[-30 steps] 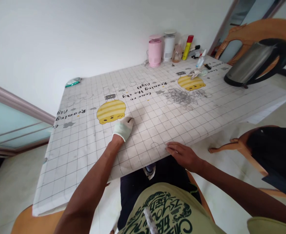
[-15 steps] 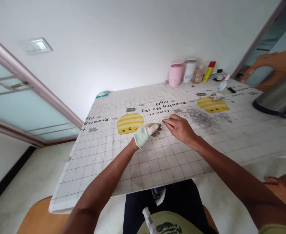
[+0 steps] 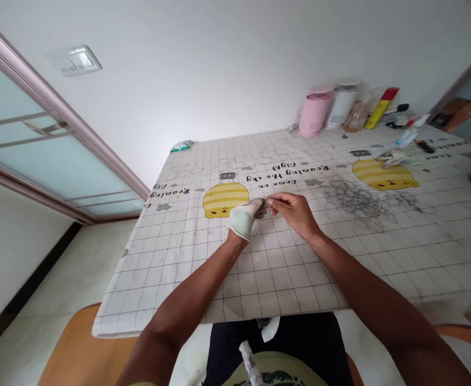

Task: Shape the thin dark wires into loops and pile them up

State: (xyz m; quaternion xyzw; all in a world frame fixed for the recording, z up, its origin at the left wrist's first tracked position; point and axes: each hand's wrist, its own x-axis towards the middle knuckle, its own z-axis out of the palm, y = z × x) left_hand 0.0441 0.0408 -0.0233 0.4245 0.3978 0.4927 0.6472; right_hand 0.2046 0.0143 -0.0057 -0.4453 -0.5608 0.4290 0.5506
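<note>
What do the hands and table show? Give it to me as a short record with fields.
Left hand: wearing a pale glove
Right hand: bare, its fingers close against the left hand's
Held item: too small to tell
Strands: thin, dark, tangled, right of the right hand
Table cover: pale, dark grid, yellow prints
Near wall: pink container, white container, yellow can with red cap
Light switch: on wall, upper left

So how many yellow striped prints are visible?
2: one print beside the gloved left hand, another print, partly under a pale crumpled item, near the dark tangle.
</note>
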